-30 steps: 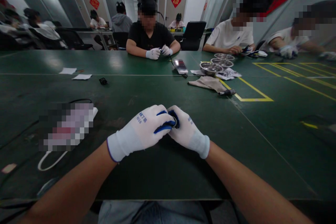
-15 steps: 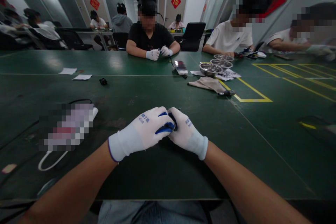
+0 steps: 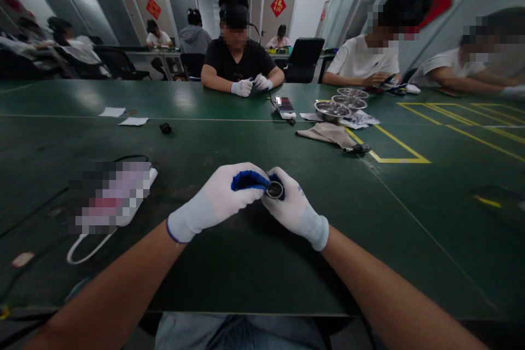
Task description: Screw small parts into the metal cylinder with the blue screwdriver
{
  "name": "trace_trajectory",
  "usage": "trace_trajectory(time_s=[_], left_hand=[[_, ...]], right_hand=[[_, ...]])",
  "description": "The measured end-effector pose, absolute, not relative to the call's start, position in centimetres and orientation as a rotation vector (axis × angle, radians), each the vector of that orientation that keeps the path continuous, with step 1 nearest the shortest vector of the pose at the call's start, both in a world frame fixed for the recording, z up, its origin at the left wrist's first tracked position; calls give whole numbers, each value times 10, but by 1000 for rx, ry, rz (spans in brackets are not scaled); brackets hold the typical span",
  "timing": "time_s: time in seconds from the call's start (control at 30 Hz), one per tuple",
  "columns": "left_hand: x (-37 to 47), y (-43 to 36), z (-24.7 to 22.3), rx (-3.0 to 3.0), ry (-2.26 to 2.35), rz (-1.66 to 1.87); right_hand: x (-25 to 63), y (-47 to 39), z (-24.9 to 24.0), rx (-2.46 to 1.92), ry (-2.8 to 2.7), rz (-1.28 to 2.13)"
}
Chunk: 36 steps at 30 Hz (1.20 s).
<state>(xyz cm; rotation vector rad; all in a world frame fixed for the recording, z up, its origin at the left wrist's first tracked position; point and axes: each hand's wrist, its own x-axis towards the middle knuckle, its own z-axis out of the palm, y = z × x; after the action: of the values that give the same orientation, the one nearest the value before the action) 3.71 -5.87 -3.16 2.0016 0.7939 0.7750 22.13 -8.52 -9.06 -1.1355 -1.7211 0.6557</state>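
The green table spreads wide under my forearms, with people seated at its far edge, three steel bowls and a folded cloth well off to my right. To my left lies a white cable. Closer in, my left hand and my right hand, both in white gloves, meet just above the table, each closed about one small round part. It sits between my fingertips, its shiny ring face turned up towards me. I judge it light, rigid and hard, with a smooth rim that could slip in gloved fingers. The rim looks the best place to pinch, away from the glossy centre, which may mark or scratch.
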Motion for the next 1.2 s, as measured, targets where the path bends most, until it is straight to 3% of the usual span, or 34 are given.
trace_trajectory(time_s=[1.2], left_hand=[[33, -60, -27, 1928, 861, 786]], right_hand=[[217, -93, -79, -1059, -1675, 889]])
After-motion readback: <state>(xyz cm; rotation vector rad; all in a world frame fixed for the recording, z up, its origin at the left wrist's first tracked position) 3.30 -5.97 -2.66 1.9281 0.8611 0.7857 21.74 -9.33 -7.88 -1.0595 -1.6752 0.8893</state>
